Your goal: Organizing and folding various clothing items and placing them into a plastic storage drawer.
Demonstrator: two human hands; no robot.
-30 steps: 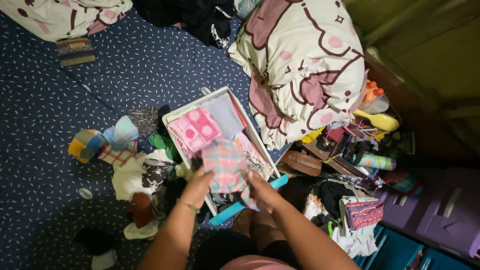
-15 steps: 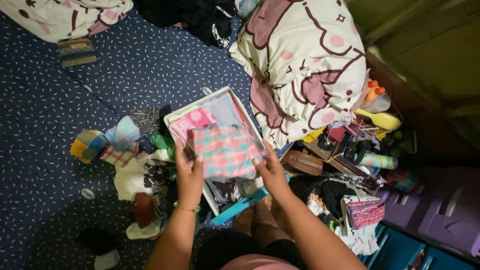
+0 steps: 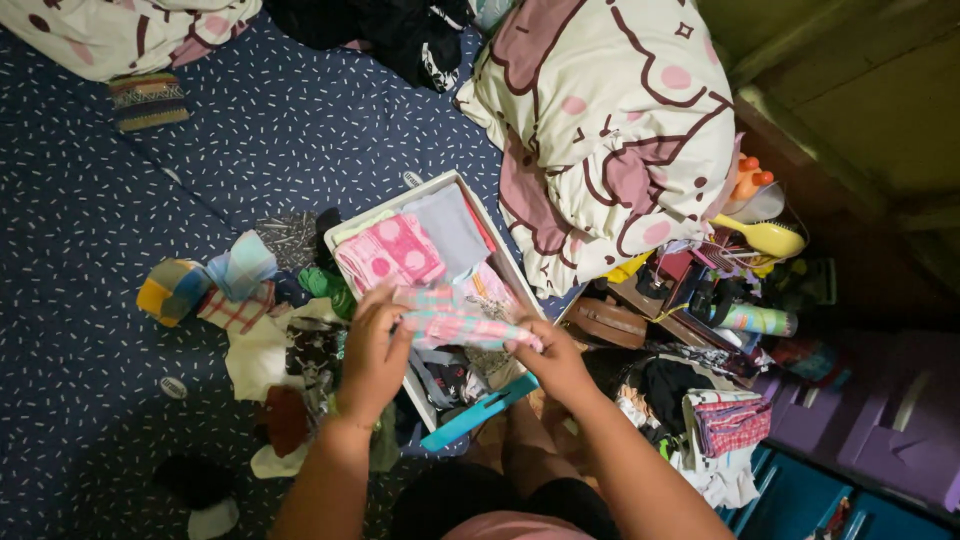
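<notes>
Left hand (image 3: 372, 352) and right hand (image 3: 553, 358) gripping folded pink-and-green plaid cloth (image 3: 462, 322), above white box (image 3: 452, 181) of folded clothes, on dotted navy bed sheet (image 3: 120, 260)

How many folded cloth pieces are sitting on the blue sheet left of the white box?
3: a yellow-and-blue checked one farthest left, a light blue checked one beside it, and a red plaid one just below. More may be buried in the loose pile nearby.

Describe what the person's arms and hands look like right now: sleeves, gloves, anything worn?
Both arms are bare from wrist to well up the forearm: no sleeves, no gloves. The left hand has a thin green band at its wrist, partly hidden. The right hand shows no band or watch. No rings can be made out on either hand.
</notes>
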